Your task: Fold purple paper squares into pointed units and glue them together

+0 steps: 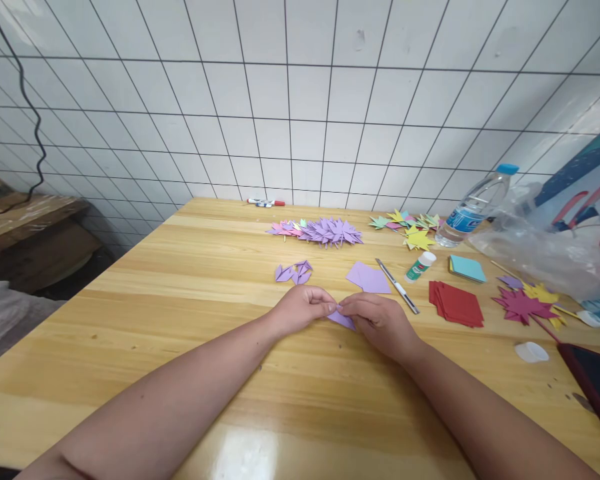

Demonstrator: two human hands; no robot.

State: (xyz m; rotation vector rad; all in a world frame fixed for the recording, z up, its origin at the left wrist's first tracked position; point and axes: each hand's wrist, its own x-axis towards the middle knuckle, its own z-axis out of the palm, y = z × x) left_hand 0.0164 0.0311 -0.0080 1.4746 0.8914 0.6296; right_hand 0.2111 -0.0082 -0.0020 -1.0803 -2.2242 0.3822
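Note:
Between my two hands is a small folded piece of purple paper (342, 320), close above or on the wooden table (220, 373). My left hand (301, 309) pinches its upper left edge between thumb and fingers. From the other side, my right hand (380, 321) grips it with bent fingers that hide part of it. Just beyond my left hand lie a few folded purple paper pieces (294, 272). Flat purple paper squares (367, 277) rest past my right hand, with a utility knife (398, 287) alongside them.
Purple folded-paper stars (333, 231) lie near the tiled wall, with a marker (266, 203) behind. Rightward are a glue stick (421, 266), red paper squares (456, 305), blue paper (467, 268), a water bottle (475, 210), a magenta paper star (524, 303) and a white cap (532, 352).

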